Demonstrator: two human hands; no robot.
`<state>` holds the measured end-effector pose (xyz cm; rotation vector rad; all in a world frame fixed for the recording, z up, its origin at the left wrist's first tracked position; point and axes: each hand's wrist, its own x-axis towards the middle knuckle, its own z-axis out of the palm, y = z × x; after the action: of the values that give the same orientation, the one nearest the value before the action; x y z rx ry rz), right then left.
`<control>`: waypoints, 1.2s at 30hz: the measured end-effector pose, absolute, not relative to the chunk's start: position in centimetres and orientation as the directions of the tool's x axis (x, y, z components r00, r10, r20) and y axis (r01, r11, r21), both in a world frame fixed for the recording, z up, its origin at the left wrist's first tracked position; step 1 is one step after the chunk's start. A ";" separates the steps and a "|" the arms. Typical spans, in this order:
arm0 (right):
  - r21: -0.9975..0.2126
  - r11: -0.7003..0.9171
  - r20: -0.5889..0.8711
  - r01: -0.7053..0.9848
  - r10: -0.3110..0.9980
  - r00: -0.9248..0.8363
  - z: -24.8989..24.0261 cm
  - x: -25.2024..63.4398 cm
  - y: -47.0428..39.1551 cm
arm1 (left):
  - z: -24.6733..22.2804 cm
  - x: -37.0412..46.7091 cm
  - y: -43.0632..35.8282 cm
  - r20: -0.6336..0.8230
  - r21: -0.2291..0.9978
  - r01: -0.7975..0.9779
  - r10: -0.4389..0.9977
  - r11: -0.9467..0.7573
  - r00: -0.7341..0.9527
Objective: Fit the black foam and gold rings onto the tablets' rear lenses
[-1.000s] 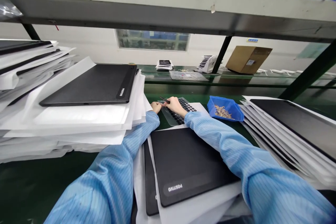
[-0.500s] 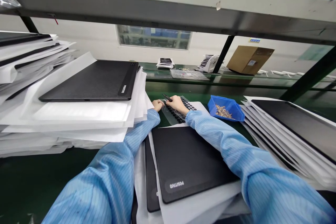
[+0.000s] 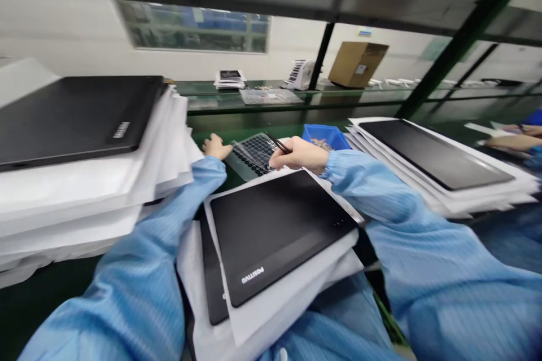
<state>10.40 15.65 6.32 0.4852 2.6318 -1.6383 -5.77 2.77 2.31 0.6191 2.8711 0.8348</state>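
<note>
My right hand point(image 3: 304, 155) is closed around black tweezers point(image 3: 278, 143), just above the far edge of the top tablet. Whether the tips below its fingers carry anything is too small to make out. Beyond the tablet lies a clear sheet with rows of black round pads point(image 3: 253, 152). My left hand point(image 3: 217, 148) rests at the left of that sheet, fingers apart and holding nothing. In front of me a black tablet point(image 3: 275, 231) marked POSITIVO lies back up and askew on white sheets. Another tablet point(image 3: 212, 271) shows partly from under it.
Tall piles of tablets and white sheets stand left point(image 3: 84, 180) and right point(image 3: 440, 152). A blue bin point(image 3: 324, 134) of small tan parts sits behind my right hand. A cardboard box point(image 3: 358, 65) is on the back ledge. Another person's hands point(image 3: 514, 138) show far right.
My view has turned right. My left hand has opened and moved away from my right hand. The right hand has drawn back towards the top tablet, still gripping the tweezers.
</note>
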 end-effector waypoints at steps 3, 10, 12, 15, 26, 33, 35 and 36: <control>-0.876 0.312 -0.286 0.368 0.279 -0.917 6.0 17.1 16.8 | 4.6 -2.5 3.4 0.002 0.497 0.567 0.652 0.657 -0.758; -0.889 -0.053 -0.431 0.455 0.431 -0.792 2.8 26.0 19.0 | 3.8 7.0 2.6 -0.143 0.278 0.959 0.985 -0.048 0.091; -0.894 -0.109 -0.438 0.436 0.424 -0.793 2.0 26.5 19.3 | 2.9 7.8 2.3 -0.208 0.280 0.957 0.968 -0.076 0.138; -0.894 -0.173 -0.447 0.413 0.386 -0.807 1.3 26.4 19.5 | 2.2 7.6 2.3 -0.211 0.282 0.955 0.965 -0.090 0.154; -0.890 -0.193 -0.455 0.413 0.333 -0.826 1.7 25.9 19.2 | 0.4 6.5 1.3 0.005 0.260 0.932 0.965 -0.253 0.260; -0.884 -0.116 -0.464 0.453 0.335 -0.820 1.7 25.7 19.4 | -0.3 6.5 0.9 0.046 0.230 0.934 0.961 -0.275 0.271; -0.887 -0.094 -0.455 0.452 0.338 -0.824 1.7 25.6 19.3 | -0.3 6.5 0.9 0.045 0.227 0.934 0.961 -0.274 0.271; -0.887 -0.084 -0.453 0.454 0.343 -0.823 1.8 25.6 19.3 | -0.3 6.5 0.9 0.039 0.227 0.935 0.962 -0.272 0.270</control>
<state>25.56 19.28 1.80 0.9023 2.0685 -2.0650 6.54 0.94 -0.32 2.3726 1.7904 0.2528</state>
